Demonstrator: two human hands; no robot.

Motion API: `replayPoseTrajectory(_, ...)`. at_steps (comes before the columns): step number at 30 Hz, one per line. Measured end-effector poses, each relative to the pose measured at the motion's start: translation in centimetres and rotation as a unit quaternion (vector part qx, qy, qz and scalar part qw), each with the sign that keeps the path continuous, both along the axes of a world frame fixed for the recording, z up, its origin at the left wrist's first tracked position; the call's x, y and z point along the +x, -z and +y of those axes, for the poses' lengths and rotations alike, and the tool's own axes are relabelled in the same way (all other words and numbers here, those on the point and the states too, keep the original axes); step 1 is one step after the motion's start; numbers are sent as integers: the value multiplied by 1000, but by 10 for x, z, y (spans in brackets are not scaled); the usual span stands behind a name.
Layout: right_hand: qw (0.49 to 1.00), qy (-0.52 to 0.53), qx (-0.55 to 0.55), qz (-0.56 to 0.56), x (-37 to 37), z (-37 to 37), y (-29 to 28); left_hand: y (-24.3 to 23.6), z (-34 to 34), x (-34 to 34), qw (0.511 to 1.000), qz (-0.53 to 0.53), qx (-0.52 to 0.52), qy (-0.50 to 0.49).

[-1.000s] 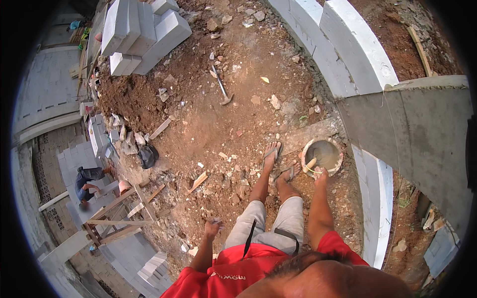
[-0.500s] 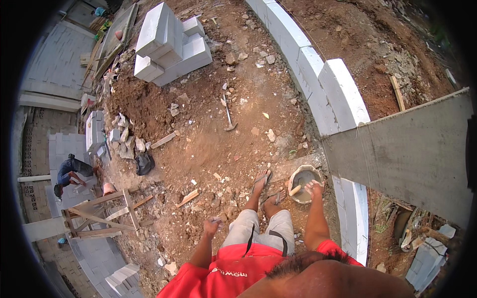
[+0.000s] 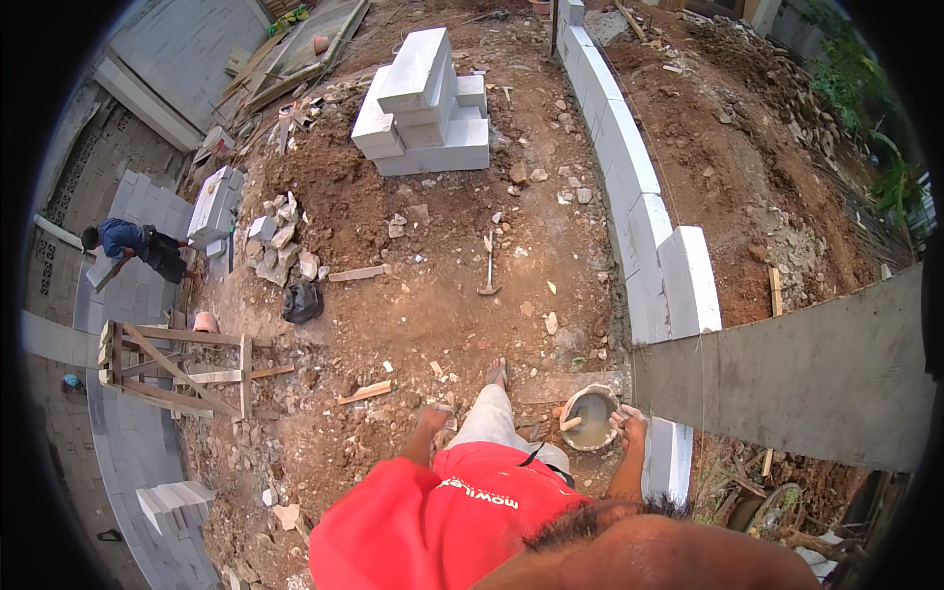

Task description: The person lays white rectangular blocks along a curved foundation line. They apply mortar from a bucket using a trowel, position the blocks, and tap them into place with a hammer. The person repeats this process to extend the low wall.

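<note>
Right hand (image 3: 630, 425), fingers parted, just beside the round, pale-rimmed bucket (image 3: 593, 387) of grey slurry (image 3: 596, 408), hemmed in by the white block wall (image 3: 644, 280); the left hand (image 3: 436, 419), grip impossible to tell, hovers above brown, stony ground (image 3: 418, 329) stretching ahead. A slim metal hammer (image 3: 489, 270) lies there; white lettering (image 3: 482, 493) crosses the red shirt (image 3: 383, 516).

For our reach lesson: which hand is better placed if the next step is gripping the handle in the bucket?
Probably the right hand: it's beside the bucket, nearer the handle than the left hand.

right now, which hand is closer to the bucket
The right hand, just beside the bucket; the left hand is farther off, to the bucket's left.
</note>
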State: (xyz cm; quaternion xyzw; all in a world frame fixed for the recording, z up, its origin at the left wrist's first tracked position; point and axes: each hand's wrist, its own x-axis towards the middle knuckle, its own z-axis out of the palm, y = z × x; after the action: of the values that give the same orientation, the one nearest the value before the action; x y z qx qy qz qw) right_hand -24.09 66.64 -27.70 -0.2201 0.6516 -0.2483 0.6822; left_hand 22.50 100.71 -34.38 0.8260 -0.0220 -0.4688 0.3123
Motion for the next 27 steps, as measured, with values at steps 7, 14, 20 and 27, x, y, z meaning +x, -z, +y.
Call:
replayPoseTrajectory(7,997,-73,-18,30,69,22,-17,-1,-109,83,990,-119,32,74)
replayPoseTrajectory(14,987,-161,-5,-5,195,-9,-46,-88,-230,155,979,38,-196,-41)
replayPoseTrajectory(20,920,-350,-100,144,289,-62,-80,-158,-251,190,975,-40,-216,18)
replayPoseTrajectory(27,878,-402,-198,170,393,-135,-90,-168,-163,201,961,-58,-217,-162)
